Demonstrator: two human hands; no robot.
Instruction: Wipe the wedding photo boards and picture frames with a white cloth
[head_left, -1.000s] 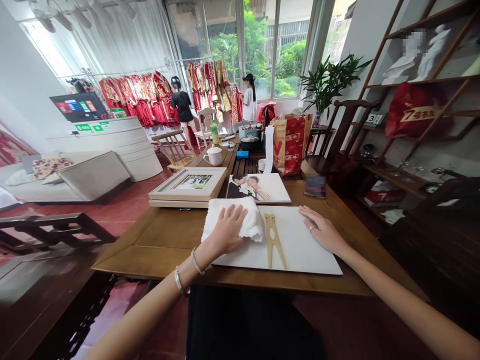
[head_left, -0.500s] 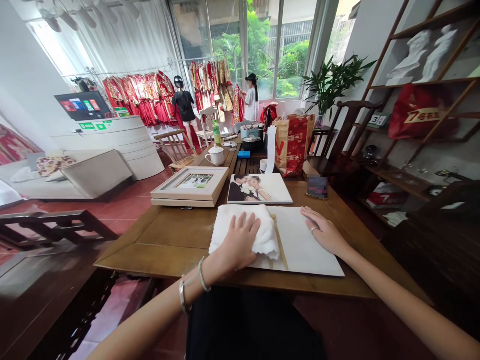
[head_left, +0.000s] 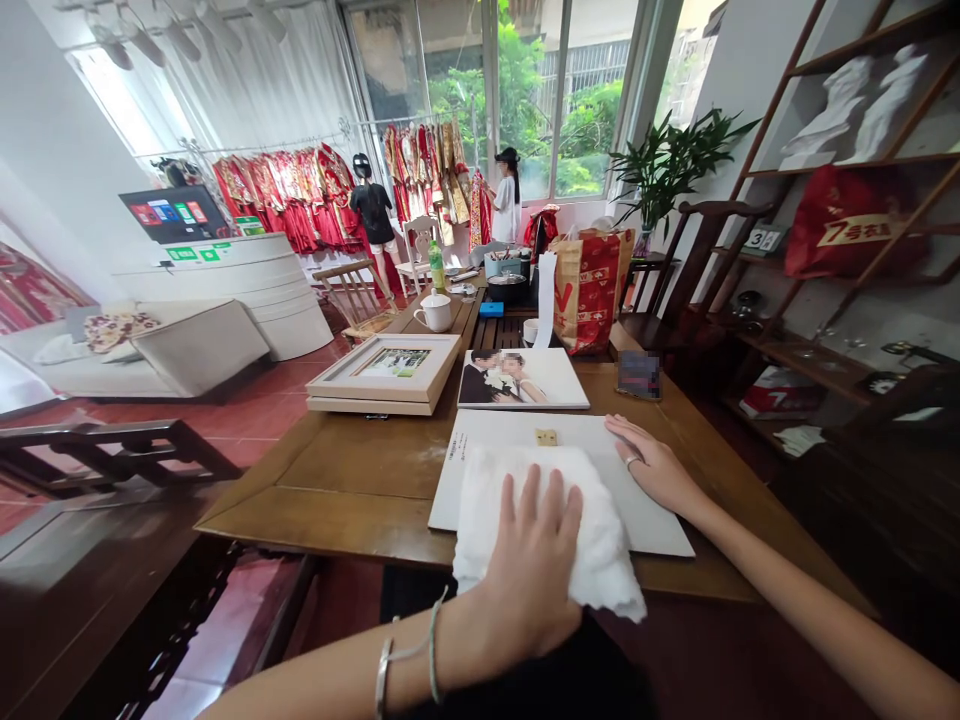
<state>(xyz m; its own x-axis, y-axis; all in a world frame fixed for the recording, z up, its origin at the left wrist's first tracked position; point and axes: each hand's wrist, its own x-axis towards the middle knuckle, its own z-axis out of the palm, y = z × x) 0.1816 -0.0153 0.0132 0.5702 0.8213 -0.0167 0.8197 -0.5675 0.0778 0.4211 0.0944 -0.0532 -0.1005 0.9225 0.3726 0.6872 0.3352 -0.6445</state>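
A white panel [head_left: 570, 430] lies flat on the wooden table, with a small beige hanger plate [head_left: 547, 437] at its upper middle and small dark print near its left edge. My left hand [head_left: 536, 560] lies palm down, fingers spread, on a white cloth [head_left: 480, 510]. The cloth covers the panel's lower middle and hangs past the table's front edge, hiding what is beneath. Fingers stretched flat, my right hand [head_left: 652, 465] rests on the panel's right side. Just beyond the panel is a photo board [head_left: 555, 375] showing a couple.
Two stacked wooden picture frames [head_left: 446, 370] sit at the left on the table [head_left: 330, 490]. Behind are a lidded white cup [head_left: 433, 312], a green bottle [head_left: 436, 268] and a red-and-tan paper bag [head_left: 592, 290]. A phone-like object [head_left: 639, 376] stands right. Two people are near clothes racks.
My left hand and the cloth have slid towards me and to the right, uncovering the beige plate and the print at the panel's left. My right hand has stayed in place.
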